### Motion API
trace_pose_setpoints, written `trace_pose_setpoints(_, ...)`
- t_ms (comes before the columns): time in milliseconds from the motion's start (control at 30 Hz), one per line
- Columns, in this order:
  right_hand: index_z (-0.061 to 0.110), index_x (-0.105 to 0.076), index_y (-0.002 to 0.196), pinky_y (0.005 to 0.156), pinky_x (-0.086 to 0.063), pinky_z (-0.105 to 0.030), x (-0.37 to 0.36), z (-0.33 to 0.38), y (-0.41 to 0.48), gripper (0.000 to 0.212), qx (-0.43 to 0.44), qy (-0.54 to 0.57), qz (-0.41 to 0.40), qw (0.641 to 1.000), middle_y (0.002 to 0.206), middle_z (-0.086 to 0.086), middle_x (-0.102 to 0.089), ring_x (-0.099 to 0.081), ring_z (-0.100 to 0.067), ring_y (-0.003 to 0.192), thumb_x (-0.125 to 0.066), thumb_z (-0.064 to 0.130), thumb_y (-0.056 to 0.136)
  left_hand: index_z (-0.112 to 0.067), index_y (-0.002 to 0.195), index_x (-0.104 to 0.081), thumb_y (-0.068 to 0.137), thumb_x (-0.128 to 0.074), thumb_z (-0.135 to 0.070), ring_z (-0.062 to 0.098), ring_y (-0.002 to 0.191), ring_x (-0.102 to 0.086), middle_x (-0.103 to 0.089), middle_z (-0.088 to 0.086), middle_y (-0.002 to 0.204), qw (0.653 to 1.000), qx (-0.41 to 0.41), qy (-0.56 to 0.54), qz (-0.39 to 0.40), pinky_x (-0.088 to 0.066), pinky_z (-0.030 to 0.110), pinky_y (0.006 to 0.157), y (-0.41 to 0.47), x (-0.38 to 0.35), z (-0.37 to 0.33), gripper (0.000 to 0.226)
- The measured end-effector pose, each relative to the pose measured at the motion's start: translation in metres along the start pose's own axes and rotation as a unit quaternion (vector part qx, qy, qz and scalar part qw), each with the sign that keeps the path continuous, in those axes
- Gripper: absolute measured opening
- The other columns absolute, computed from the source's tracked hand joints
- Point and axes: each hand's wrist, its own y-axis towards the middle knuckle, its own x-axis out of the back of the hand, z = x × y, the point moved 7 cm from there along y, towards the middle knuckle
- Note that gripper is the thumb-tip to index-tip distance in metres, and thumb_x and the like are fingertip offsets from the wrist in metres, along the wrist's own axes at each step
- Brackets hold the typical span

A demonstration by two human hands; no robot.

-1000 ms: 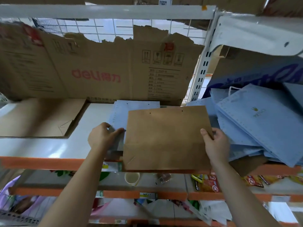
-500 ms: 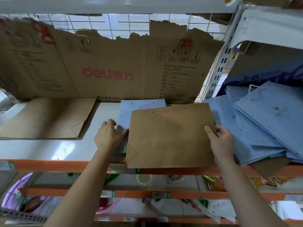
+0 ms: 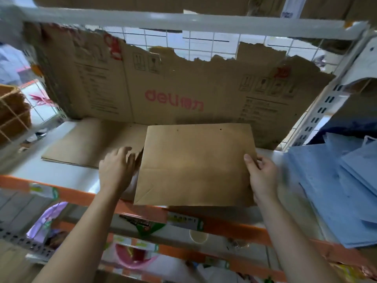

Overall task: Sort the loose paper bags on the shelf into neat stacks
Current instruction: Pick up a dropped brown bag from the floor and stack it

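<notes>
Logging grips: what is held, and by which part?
Right hand pinches the brown paper bag at its right edge; left hand touches its left edge, grip unclear.

The flat brown paper bag (image 3: 195, 164) covers the fingers of the right grip (image 3: 263, 176), only the thumb showing; whether the fingertips of the left grip (image 3: 117, 170) slip under its left edge cannot be told. It hides the right end of the low stack of brown paper bags (image 3: 91, 144) behind it. The heap of pale blue paper bags (image 3: 334, 190) is smeared and cut by the right edge. Small print on the torn brown cardboard sheet (image 3: 183, 94) is unreadable; goods on the lower shelf (image 3: 216, 240) are a blur
</notes>
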Motion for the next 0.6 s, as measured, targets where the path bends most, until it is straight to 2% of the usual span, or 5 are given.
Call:
trace_pose_setpoints(100,0.007,-0.06,0.117,0.089,-0.05,-0.037,-0.052,0.014,-0.006,0.034,-0.011,0.037,0.012,0.999,0.109,-0.007,-0.068,-0.063,-0.019,0.1,-0.064,0.03,0.091,-0.009,0.114,-0.063,0.097,-0.051,-0.021,0.041,0.1,-0.057,-0.064,0.02,0.11,1.0,0.017,0.0,-0.024,-0.044,0.047,0.081,0.013,0.019,0.048,0.024)
trace_pose_setpoints(200,0.004,-0.061,0.113,0.081,-0.05,-0.031,-0.109,0.025,-0.016,0.029,-0.021,0.053,0.018,0.998,0.106,-0.011,-0.068,-0.064,-0.021,0.095,-0.063,0.024,0.092,-0.005,0.111,-0.065,0.097,-0.048,-0.019,0.045,0.091,-0.059,-0.065,0.024,0.102,0.999,0.009,0.01,-0.047,-0.047,0.049,0.078,0.024,0.04,0.099,0.026)
trace_pose_setpoints(433,0.012,-0.061,0.105,0.077,-0.047,-0.029,-0.241,0.043,-0.051,0.016,-0.038,0.024,0.047,0.998,0.094,0.001,-0.067,-0.065,-0.021,0.093,-0.061,0.024,0.094,-0.004,0.118,-0.062,0.099,-0.041,-0.023,0.042,0.103,-0.057,-0.064,0.022,0.114,0.999,0.028,0.009,-0.028,-0.044,0.049,0.083,0.055,0.059,0.203,0.034)
trace_pose_setpoints(533,0.014,-0.058,0.116,0.09,-0.048,-0.035,-0.283,0.049,-0.062,0.023,-0.06,-0.022,0.07,0.995,0.109,0.002,-0.064,-0.059,-0.02,0.104,-0.054,0.028,0.098,-0.005,0.115,-0.064,0.093,-0.036,-0.03,0.043,0.102,-0.057,-0.064,0.022,0.109,0.999,0.019,0.006,-0.025,-0.042,0.049,0.082,0.064,0.063,0.228,0.043)
trace_pose_setpoints(600,0.012,-0.053,0.127,0.092,-0.046,-0.033,-0.307,0.057,-0.068,0.028,-0.068,-0.03,0.094,0.993,0.12,-0.003,-0.062,-0.057,-0.019,0.107,-0.049,0.018,0.1,-0.006,0.114,-0.064,0.092,-0.035,-0.031,0.04,0.103,-0.057,-0.064,0.02,0.11,1.0,0.019,-0.001,-0.014,-0.042,0.048,0.083,0.068,0.061,0.241,0.044)
